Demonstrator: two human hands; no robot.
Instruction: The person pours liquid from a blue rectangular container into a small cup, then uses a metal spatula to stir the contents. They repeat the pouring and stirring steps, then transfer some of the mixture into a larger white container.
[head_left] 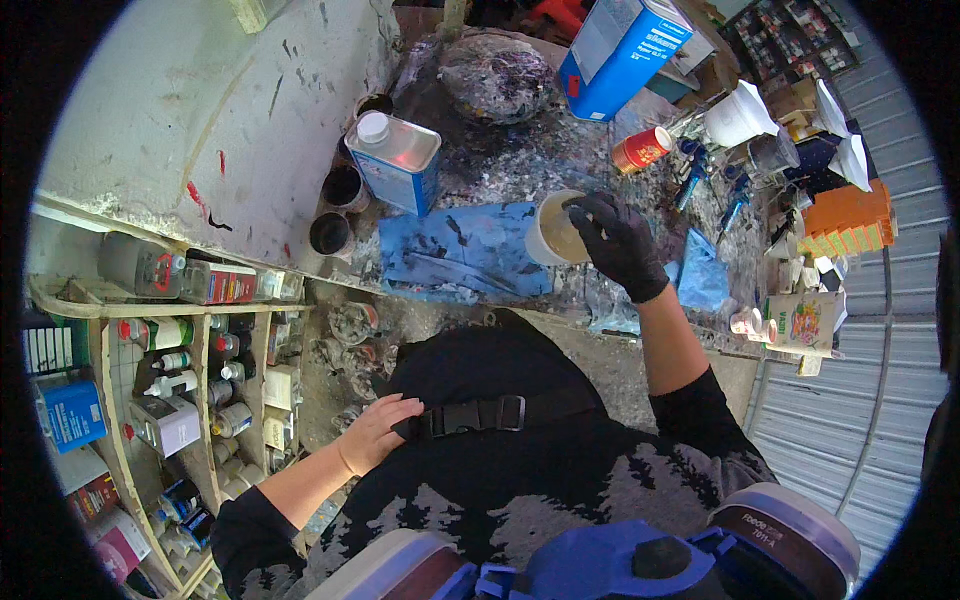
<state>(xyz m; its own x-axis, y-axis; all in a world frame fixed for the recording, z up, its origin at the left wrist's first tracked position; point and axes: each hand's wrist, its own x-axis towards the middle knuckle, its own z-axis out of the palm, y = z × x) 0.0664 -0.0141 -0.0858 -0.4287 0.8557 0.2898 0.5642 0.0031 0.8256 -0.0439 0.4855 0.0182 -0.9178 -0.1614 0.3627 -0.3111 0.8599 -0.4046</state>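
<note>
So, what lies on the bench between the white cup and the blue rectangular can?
In the head view, a crumpled blue cloth lies between the white cup, touched by the gloved right hand, and the blue rectangular can.

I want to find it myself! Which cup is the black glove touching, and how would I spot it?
Look at the paint-splattered workbench, then the crumpled blue cloth on it. At the cloth's right edge stands a white cup of beige liquid, under the gloved right hand. Unlike the dark tins by the wall, it is pale.

Cup (556, 229) on bench, cloth (462, 250) to its left, tin (396, 160) behind cloth, shelves (190, 390) lower left.
</note>
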